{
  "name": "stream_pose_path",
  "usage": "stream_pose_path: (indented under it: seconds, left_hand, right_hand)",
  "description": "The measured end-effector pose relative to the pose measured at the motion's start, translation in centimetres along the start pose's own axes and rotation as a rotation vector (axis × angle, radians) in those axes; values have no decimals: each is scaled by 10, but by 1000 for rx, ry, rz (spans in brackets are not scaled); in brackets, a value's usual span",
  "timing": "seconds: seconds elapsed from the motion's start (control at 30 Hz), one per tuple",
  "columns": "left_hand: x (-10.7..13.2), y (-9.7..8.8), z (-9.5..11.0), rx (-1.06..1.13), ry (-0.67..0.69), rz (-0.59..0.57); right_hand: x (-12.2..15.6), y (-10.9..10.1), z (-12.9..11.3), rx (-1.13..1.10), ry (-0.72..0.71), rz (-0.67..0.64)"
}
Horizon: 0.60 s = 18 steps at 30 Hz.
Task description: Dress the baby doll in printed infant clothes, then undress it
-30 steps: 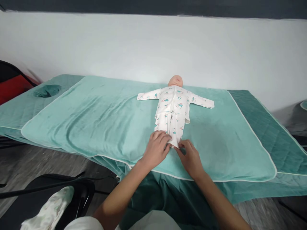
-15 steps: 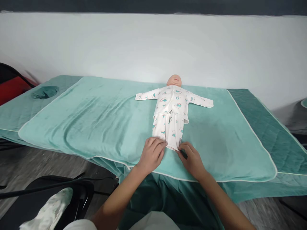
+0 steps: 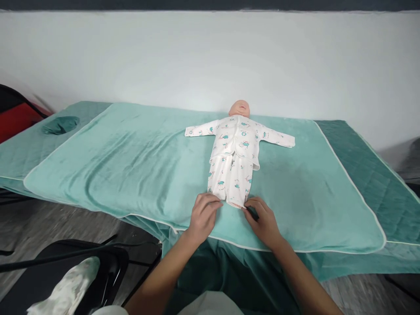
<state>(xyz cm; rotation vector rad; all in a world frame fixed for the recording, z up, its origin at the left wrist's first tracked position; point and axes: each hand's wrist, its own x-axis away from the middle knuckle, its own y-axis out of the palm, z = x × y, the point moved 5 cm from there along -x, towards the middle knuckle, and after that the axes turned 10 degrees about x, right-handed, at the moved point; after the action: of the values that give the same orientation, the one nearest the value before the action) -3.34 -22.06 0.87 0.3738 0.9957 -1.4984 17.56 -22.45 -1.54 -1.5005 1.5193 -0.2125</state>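
Observation:
A baby doll [image 3: 239, 108] lies on its back on the green blanket [image 3: 147, 162], head toward the wall. It wears a white printed jacket [image 3: 235, 139] with both sleeves spread sideways, and matching baby trousers [image 3: 229, 177] whose waist sits under the jacket hem. My left hand [image 3: 204, 214] pinches the hem of the trouser leg on the left. At the outer corner of the other leg's hem, my right hand [image 3: 260, 218] is closed with thumb and fingers on the cloth. The doll's feet do not show.
The blanket covers a massage bed [image 3: 370, 188] with a face hole [image 3: 61, 125] at its left end, set against a white wall [image 3: 164, 57]. A black chair [image 3: 111, 267] at lower left holds a crumpled printed cloth [image 3: 70, 284]. A red and black chair [image 3: 18, 120] stands far left.
My left hand has shifted slightly left and down with the trouser hem, and the two legs lie straighter and flatter. My right hand stays at its hem.

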Motion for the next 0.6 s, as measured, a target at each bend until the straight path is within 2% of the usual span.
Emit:
stream_pose_path:
  seconds: [0.17,0.3,0.4,0.6]
  left_hand:
    - [2,4,2,-16,35,-99]
    - [1,2,0,-96,-17,-62]
    - [4,1,-7,-168,-111,-32]
    - [6,-3,-14,-145,-220,21]
  right_hand:
    - [0,-4,-1,-8,10,32]
    - [0,-6,-1,-3,6,66]
    - [-2,-4,-2,13,0,59]
    - [-9,1,-4,-24,17,58]
